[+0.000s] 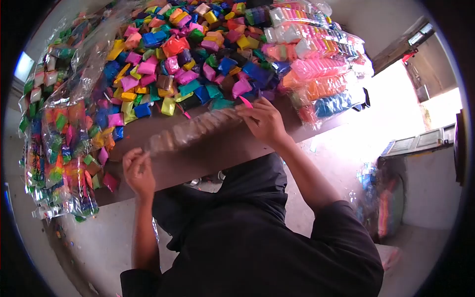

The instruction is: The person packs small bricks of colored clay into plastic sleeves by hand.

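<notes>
A long clear plastic sleeve point(190, 132), blurred by motion, stretches between my two hands over the table's front edge. Pale brownish packets seem to sit in a row inside it. My left hand point(139, 171) pinches the sleeve's lower left end. At the upper right end, my right hand point(266, 121) has its fingers closed on the sleeve. A pink pointed piece point(246, 102) sticks out by the right fingertips; what it belongs to I cannot make out. Just beyond the sleeve lies a big heap of small coloured packets point(185, 76).
The brown table point(213, 158) carries the heap. Filled clear sleeves of coloured packets point(321, 69) are stacked at its right, with more plastic bags of packets point(62, 148) at its left edge. Plastic-wrapped items point(381, 198) stand on the floor at right.
</notes>
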`<action>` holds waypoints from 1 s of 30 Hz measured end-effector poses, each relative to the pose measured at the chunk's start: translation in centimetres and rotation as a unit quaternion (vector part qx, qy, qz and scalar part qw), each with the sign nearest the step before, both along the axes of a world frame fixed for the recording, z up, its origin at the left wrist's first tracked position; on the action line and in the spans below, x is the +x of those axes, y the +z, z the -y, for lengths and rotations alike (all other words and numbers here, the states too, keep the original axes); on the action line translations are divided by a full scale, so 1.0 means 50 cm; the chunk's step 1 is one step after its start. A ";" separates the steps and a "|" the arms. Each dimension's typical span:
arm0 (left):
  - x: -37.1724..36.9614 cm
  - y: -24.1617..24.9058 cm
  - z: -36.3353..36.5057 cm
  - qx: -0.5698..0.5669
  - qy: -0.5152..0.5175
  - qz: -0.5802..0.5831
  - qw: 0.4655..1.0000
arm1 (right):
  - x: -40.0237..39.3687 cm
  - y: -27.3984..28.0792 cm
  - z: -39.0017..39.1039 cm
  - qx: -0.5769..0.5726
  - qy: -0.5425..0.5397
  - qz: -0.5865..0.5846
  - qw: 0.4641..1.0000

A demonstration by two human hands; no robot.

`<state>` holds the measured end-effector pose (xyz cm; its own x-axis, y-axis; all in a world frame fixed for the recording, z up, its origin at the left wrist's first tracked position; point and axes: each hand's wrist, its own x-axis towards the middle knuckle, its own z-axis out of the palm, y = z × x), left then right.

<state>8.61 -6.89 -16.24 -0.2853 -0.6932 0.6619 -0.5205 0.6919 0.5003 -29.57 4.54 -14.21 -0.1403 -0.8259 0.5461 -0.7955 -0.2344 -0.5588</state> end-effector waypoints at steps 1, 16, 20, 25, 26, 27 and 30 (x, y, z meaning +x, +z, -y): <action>0.007 -0.037 -0.015 -0.004 0.011 0.020 1.000 | 0.005 -0.014 -0.010 0.004 -0.020 -0.020 1.000; -0.070 0.036 -0.017 0.557 0.090 -0.232 0.793 | 0.071 -0.049 0.041 0.191 -0.196 0.408 0.871; -0.052 -0.023 -0.013 0.502 0.087 -0.238 0.827 | 0.066 -0.064 0.052 0.155 -0.185 0.362 0.900; -0.054 -0.029 -0.017 0.476 0.103 -0.261 0.834 | 0.086 -0.062 0.045 0.004 -0.165 0.309 0.937; -0.050 -0.035 -0.015 0.484 0.097 -0.269 0.827 | 0.085 -0.064 0.045 -0.016 -0.143 0.280 0.949; -0.048 -0.040 -0.013 0.481 0.091 -0.268 0.830 | 0.084 -0.066 0.045 -0.035 -0.120 0.251 0.960; -0.036 -0.053 -0.012 0.513 0.038 -0.354 0.781 | 0.066 -0.055 0.039 -0.036 -0.089 0.235 0.967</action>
<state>6.82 -6.27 -18.88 -0.0311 -0.9597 -0.2793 0.1170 -0.2810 0.9525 -26.27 2.58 -16.96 -0.5235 -0.7280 0.4427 -0.4883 -0.1694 -0.8561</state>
